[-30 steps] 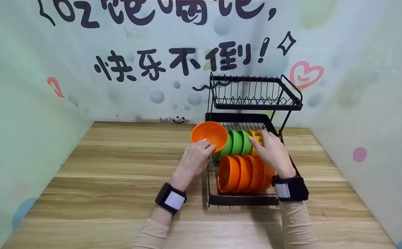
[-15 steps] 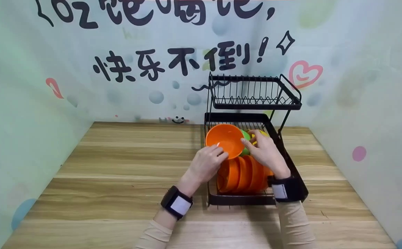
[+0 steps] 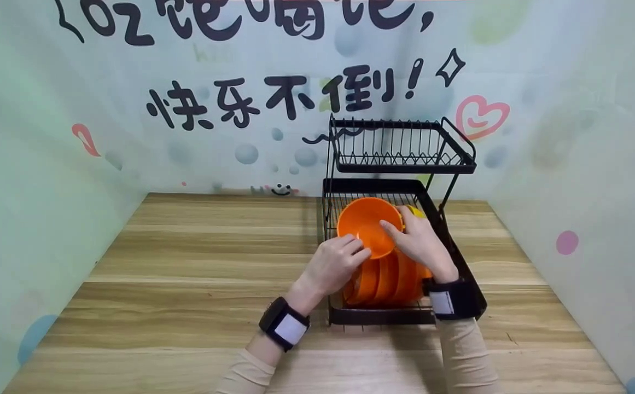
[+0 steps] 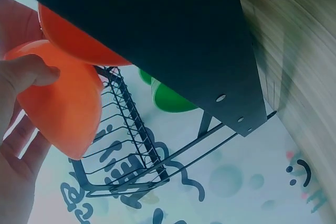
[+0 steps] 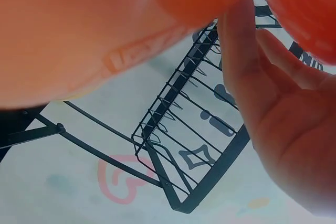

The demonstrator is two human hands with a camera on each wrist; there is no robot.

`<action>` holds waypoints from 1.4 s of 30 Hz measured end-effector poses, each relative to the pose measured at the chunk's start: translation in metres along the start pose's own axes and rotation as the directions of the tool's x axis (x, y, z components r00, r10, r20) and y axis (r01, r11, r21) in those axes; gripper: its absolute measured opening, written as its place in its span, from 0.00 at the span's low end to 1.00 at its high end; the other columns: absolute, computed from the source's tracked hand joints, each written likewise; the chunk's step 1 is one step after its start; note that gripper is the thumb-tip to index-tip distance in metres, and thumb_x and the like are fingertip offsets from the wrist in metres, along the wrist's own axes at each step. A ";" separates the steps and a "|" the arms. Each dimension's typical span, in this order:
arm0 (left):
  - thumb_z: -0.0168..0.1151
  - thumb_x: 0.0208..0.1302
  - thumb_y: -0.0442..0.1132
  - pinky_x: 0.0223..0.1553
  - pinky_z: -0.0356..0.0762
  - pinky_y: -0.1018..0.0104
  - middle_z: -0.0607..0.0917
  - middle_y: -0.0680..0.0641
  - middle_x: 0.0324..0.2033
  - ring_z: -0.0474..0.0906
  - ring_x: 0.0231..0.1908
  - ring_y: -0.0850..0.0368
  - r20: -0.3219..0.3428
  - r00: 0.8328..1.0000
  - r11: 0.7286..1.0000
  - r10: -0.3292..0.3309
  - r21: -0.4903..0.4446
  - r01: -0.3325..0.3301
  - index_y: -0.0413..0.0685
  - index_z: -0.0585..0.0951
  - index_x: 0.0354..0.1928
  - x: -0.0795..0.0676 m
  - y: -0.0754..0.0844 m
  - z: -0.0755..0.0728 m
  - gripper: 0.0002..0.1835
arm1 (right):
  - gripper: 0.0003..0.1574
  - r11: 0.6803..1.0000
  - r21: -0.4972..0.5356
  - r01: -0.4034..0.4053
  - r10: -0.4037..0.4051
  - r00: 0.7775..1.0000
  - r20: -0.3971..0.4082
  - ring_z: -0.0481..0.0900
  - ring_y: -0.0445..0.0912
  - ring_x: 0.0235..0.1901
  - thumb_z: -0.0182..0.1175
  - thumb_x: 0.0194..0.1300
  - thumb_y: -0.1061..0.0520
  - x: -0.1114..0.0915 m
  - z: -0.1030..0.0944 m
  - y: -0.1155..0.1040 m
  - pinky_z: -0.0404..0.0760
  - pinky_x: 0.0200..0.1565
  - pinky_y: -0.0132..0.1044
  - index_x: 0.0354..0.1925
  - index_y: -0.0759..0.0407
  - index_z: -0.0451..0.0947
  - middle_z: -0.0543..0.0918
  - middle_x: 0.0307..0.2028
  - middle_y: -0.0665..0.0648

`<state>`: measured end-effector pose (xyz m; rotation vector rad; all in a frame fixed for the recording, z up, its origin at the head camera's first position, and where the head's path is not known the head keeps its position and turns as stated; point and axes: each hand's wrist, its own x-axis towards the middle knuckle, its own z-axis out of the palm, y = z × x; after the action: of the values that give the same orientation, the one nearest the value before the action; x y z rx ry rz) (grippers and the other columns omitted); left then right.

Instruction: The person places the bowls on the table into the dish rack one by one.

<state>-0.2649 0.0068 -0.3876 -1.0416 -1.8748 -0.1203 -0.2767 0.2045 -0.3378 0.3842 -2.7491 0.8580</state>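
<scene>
An orange bowl (image 3: 369, 219) is held tilted above the lower tier of the black dish rack (image 3: 383, 316), its inside facing me. My left hand (image 3: 331, 265) pinches its lower left rim, thumb on the outside in the left wrist view. At the right rim, my right hand (image 3: 424, 241) grips it too, with the thumb over the inside and the fingers behind. A row of orange bowls (image 3: 385, 282) stands on edge below, partly covered by the held one. Green bowls (image 4: 170, 98) show in the left wrist view; in the head view they are hidden.
A bit of yellow bowl (image 3: 417, 211) shows behind my right hand. The rack's upper wire tier (image 3: 405, 168) rises at the back, close to the printed wall cloth (image 3: 229, 153). Wooden tabletop (image 3: 186, 284) stretches to the left.
My left hand has carried the orange bowl rightward over the rack, covering the green bowls. My right hand, earlier apart from that bowl, now grips its right rim.
</scene>
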 end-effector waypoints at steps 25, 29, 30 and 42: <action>0.60 0.62 0.36 0.31 0.77 0.74 0.84 0.54 0.28 0.77 0.29 0.60 -0.092 0.996 0.998 0.009 -0.060 -0.014 0.51 0.81 0.30 0.003 0.008 0.004 0.04 | 0.25 0.977 0.201 -0.076 0.072 0.997 0.029 0.75 0.56 0.51 0.49 0.70 0.50 -0.001 -0.008 -0.002 0.74 0.54 0.48 0.61 0.61 0.68 0.76 0.56 0.65; 0.57 0.66 0.37 0.33 0.78 0.74 0.84 0.53 0.29 0.77 0.30 0.60 -0.067 0.998 0.997 0.000 -0.071 -0.005 0.51 0.80 0.32 0.003 0.009 0.004 0.05 | 0.25 0.973 0.209 -0.102 0.095 0.995 0.042 0.75 0.55 0.50 0.47 0.71 0.49 -0.001 -0.009 -0.003 0.74 0.52 0.46 0.60 0.59 0.68 0.76 0.55 0.64; 0.57 0.66 0.37 0.33 0.78 0.74 0.84 0.53 0.30 0.77 0.30 0.60 -0.063 0.998 0.997 0.002 -0.072 -0.007 0.51 0.80 0.32 0.003 0.009 0.003 0.05 | 0.24 0.972 0.210 -0.108 0.101 0.994 0.045 0.76 0.55 0.49 0.46 0.71 0.49 -0.001 -0.009 -0.003 0.74 0.51 0.45 0.60 0.58 0.69 0.77 0.55 0.63; 0.58 0.65 0.38 0.38 0.78 0.74 0.85 0.54 0.33 0.79 0.35 0.60 -0.036 0.999 0.996 -0.014 -0.092 0.011 0.51 0.82 0.34 0.002 0.007 0.005 0.04 | 0.21 0.972 0.187 -0.139 0.143 0.990 -0.008 0.78 0.54 0.44 0.44 0.70 0.50 -0.001 -0.013 -0.003 0.74 0.46 0.42 0.56 0.54 0.71 0.80 0.52 0.62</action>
<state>-0.2637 0.0148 -0.3916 -1.0830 -1.8573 -0.2329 -0.2731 0.2102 -0.3264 0.2119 -2.7105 1.1539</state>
